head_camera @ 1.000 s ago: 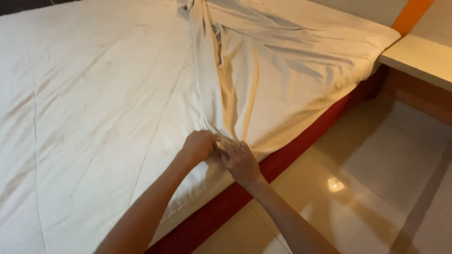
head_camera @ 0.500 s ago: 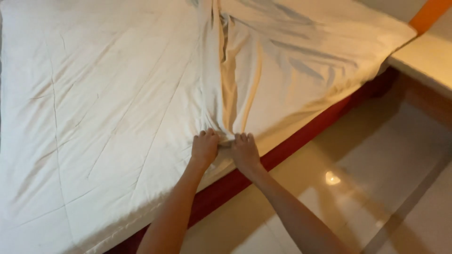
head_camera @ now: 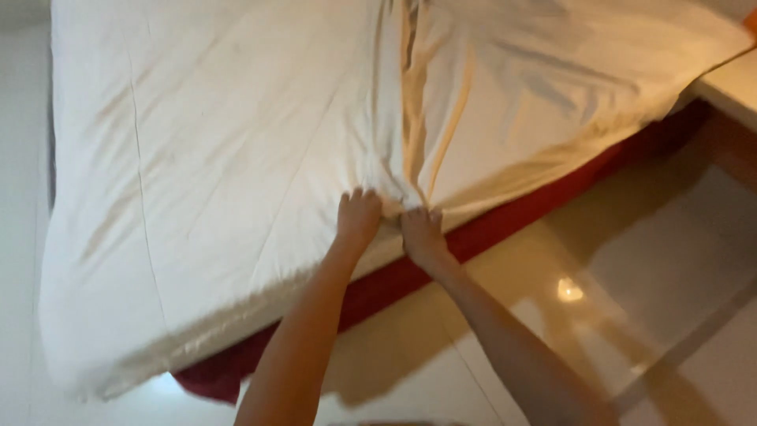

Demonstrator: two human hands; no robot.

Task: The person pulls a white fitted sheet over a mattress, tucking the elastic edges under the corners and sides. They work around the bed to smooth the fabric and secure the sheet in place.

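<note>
A large cream-white bed sheet (head_camera: 221,158) covers a bed with a dark red base (head_camera: 505,229). A long bunched fold (head_camera: 418,110) runs from the far side down to the near edge. My left hand (head_camera: 357,217) and my right hand (head_camera: 420,231) sit side by side at that edge, both gripping the gathered end of the fold where it meets the mattress side. Both forearms reach in from the bottom of the view.
A glossy beige tiled floor (head_camera: 615,292) with a bright light reflection lies to the right of the bed. A pale bedside surface (head_camera: 733,83) with a wooden side stands at the upper right. The bed's near left corner (head_camera: 87,371) hangs over the floor.
The view has shifted right and back, showing more of the bed's left side. Both hands stay clamped on the sheet's fold at the edge, drawn slightly closer together.
</note>
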